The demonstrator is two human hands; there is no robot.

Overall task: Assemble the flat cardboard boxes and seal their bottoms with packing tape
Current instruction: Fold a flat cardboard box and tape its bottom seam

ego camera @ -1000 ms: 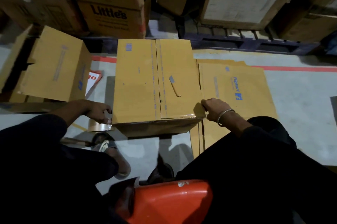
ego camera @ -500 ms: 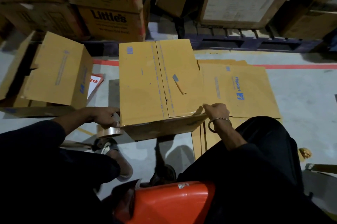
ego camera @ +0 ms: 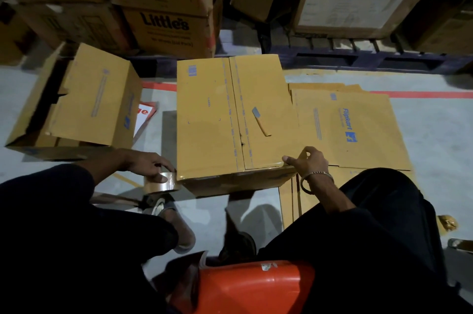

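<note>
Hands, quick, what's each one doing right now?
Left hand: grips the tape roll.
Right hand: fingers curled at the box corner, thumb pressing its edge; grip unclear.

Matt brown cardboard box (ego camera: 230, 119); glossy clear plastic tape roll (ego camera: 162, 183); glossy orange plastic stool (ego camera: 253, 285).

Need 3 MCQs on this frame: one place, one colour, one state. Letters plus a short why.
1. Where is the tape roll?
A. at the near left corner of the assembled box
B. on the flat Flipkart cartons
C. on the orange stool

2. What colour is the floor line behind the flat cartons?
A. blue
B. red
C. white

3. What is the right hand doing?
A. hanging idle
B. holding the tape roll
C. pinching the box's near right corner

Answers:
1 A: the roll sits at that corner in the left hand's grip.
2 B: the stripe shows red.
3 C: thumb and fingers close on that corner edge.
</note>
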